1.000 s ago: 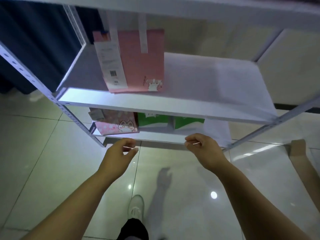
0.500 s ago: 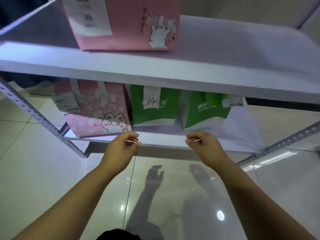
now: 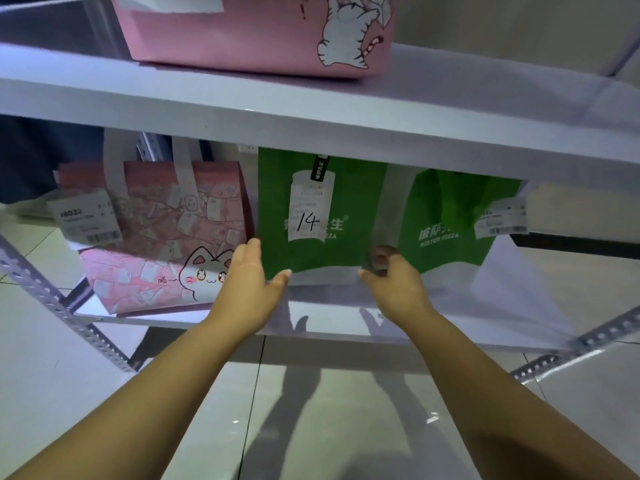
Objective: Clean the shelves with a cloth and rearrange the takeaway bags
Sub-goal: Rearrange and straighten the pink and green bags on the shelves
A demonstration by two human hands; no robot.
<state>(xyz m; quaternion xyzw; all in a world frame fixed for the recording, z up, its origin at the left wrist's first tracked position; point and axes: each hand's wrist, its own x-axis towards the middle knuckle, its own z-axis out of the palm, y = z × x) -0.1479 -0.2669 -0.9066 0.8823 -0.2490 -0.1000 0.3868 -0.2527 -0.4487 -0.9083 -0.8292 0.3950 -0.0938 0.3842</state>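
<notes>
A green takeaway bag marked "14" (image 3: 332, 199) stands upright in the middle of the lower shelf (image 3: 502, 320). My left hand (image 3: 247, 284) holds its lower left edge, thumb across the front and fingers along the side. At the bag's lower right corner my right hand (image 3: 394, 284) grips with curled fingers. To its right stands a second green bag (image 3: 446, 216), and to its left a pink cat-print bag (image 3: 162, 244). Another pink bag (image 3: 242, 32) sits on the upper shelf (image 3: 311, 109). No cloth is in view.
Perforated metal uprights (image 3: 59, 306) frame the rack at left and right. The upper shelf's front edge hangs low over the bags. A bare strip of lower shelf lies right of the second green bag. Glossy tiled floor (image 3: 329, 410) is below.
The view has dropped and closed in on the lower shelf. Both hands went from hovering in front of the shelf edge to taking hold of the green bag marked "14".
</notes>
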